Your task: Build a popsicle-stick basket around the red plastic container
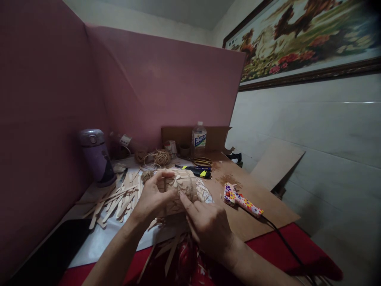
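Note:
My left hand (154, 194) grips a rounded piece made of wooden craft sticks (186, 180), fingers over its top and thumb across the front. Twine (191, 186) runs round the piece, and a pale flower-shaped decoration (176, 180) sits on its face. With its index fingertip, my right hand (210, 224) touches the piece just below the flower. The other fingers of that hand are curled in, and whatever they may hold is hidden. A patterned hot glue gun (242, 200) lies on the board to the right of my hands.
Loose craft sticks (119, 202) are spread at left, near a purple flask (97, 159). Behind my hands lie a twine ball (162, 157), a utility knife (196, 171) and scissors (202, 161). A plastic bottle (199, 139) stands farther back. The glue gun's cord (282, 236) trails over the red cloth (309, 250).

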The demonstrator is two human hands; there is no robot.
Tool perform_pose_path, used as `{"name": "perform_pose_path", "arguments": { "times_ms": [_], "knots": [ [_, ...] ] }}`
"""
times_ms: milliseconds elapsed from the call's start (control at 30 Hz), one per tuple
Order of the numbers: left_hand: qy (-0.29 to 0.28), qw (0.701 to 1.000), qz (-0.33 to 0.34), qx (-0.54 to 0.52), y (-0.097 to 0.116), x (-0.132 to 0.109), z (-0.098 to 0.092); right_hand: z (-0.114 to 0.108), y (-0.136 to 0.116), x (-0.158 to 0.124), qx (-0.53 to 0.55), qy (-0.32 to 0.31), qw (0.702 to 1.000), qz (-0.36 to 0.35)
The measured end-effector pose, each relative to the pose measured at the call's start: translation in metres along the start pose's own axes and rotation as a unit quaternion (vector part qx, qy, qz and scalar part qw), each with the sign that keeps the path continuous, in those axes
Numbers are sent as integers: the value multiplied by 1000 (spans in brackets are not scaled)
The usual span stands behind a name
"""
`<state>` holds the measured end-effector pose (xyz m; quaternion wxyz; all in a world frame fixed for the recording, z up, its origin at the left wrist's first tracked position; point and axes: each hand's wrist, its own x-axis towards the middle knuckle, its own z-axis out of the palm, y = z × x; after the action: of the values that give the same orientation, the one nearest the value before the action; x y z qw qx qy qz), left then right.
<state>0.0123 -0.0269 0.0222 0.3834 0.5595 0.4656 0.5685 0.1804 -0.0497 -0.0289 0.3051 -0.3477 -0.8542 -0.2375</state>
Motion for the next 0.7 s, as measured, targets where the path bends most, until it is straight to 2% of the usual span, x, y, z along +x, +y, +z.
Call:
{"name": "perform_pose_path", "arguments": {
  "times_ms": [200,400,533,700],
  "knots": [
    [-15,1000,-24,-13,-1,0,2,1,1,-1,-6,6,1000,-5],
    [-4,1000,-21,-10,9,-4,4,0,2,-2,23,9,1000,3],
    [-4,999,-47,-20,16,-5,5,0,2,-1,51,15,999,8],
    [12,999,-52,-13,18,-6,7,2,1,0,20,19,1000,-13]
  ]
}}
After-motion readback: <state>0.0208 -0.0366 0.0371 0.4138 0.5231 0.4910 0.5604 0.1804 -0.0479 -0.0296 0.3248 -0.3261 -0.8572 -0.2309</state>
